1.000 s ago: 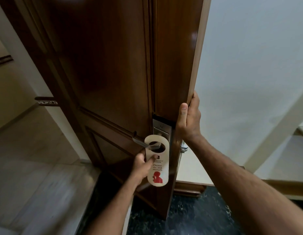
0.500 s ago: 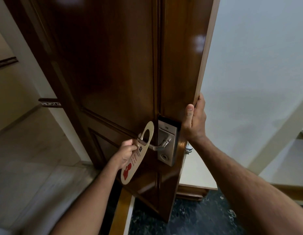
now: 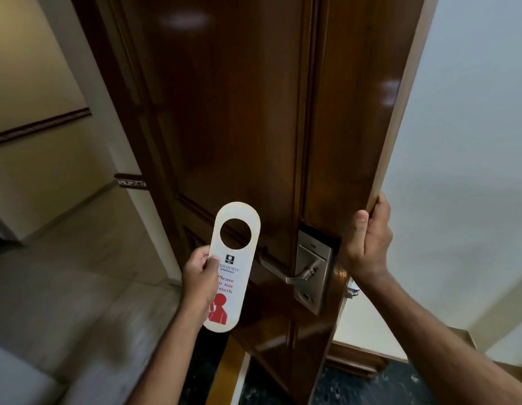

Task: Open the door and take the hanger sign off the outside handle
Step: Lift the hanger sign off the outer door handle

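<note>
We are looking through one wide-angle camera worn on the head, facing forward and down, close to the dark wooden door (image 3: 239,118), whose free edge is running up the right of the frame. Both forearms are reaching in from the bottom edge. We are seeing pale floor (image 3: 64,287) at lower left and a white wall (image 3: 473,112) at right. No second view is sharing the scene.

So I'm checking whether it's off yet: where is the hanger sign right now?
In the head view the hanger sign is low and left of centre, held in the left hand, clear of the door handle to its right.
</note>
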`<state>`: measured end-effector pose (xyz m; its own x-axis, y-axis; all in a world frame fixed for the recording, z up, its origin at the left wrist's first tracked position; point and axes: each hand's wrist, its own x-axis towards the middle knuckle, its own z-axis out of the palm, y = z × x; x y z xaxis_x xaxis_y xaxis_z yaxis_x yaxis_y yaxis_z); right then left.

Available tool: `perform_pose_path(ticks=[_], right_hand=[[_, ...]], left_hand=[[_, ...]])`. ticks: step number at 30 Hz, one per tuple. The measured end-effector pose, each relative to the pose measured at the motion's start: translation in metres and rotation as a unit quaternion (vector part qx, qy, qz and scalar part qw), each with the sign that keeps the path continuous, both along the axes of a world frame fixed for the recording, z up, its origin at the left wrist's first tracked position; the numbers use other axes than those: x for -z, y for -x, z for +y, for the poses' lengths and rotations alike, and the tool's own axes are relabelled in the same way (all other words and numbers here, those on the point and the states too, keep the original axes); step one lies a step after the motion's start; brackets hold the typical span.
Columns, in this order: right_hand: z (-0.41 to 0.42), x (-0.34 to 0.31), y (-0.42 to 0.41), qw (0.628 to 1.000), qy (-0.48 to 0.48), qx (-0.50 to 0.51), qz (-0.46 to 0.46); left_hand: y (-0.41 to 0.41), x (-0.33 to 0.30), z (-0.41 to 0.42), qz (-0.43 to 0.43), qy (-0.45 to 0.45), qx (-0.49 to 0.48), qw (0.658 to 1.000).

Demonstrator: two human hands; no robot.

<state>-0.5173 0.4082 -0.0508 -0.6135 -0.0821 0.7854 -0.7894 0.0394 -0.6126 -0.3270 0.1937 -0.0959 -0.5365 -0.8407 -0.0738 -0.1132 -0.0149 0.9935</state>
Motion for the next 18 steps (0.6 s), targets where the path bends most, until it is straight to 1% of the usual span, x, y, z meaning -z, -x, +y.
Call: perform_pose_path(ticks=[5, 7, 9, 12, 15, 17, 18], right_hand=[[0.0, 0.001, -0.032, 1.0, 0.001, -0.031, -0.002], [-0.003, 0.004, -0.049, 0.998, 0.0, -0.064, 0.0], [-0.005, 0.009, -0.068, 0.994, -0.001, -0.106, -0.005], [-0.011, 0.015, -0.101, 0.985, 0.004, -0.172, -0.019], [-0.021, 0.019, -0.139, 0.972, 0.005, -0.233, -0.021], [-0.028, 0.017, -0.163, 0.961, -0.009, -0.276, 0.003], [-0.032, 0.018, -0.171, 0.957, -0.036, -0.287, 0.027]], left_hand=[[-0.039, -0.011, 0.029, 0.072, -0.045, -0.06, 0.995], [-0.056, -0.02, 0.034, 0.091, -0.051, -0.093, 0.99], [-0.071, -0.027, 0.038, 0.109, -0.045, -0.12, 0.986], [-0.1, -0.04, 0.048, 0.142, -0.017, -0.19, 0.971], [-0.125, -0.053, 0.058, 0.156, 0.001, -0.251, 0.955], [-0.144, -0.063, 0.063, 0.163, 0.014, -0.294, 0.942], [-0.153, -0.068, 0.065, 0.159, 0.025, -0.315, 0.935]])
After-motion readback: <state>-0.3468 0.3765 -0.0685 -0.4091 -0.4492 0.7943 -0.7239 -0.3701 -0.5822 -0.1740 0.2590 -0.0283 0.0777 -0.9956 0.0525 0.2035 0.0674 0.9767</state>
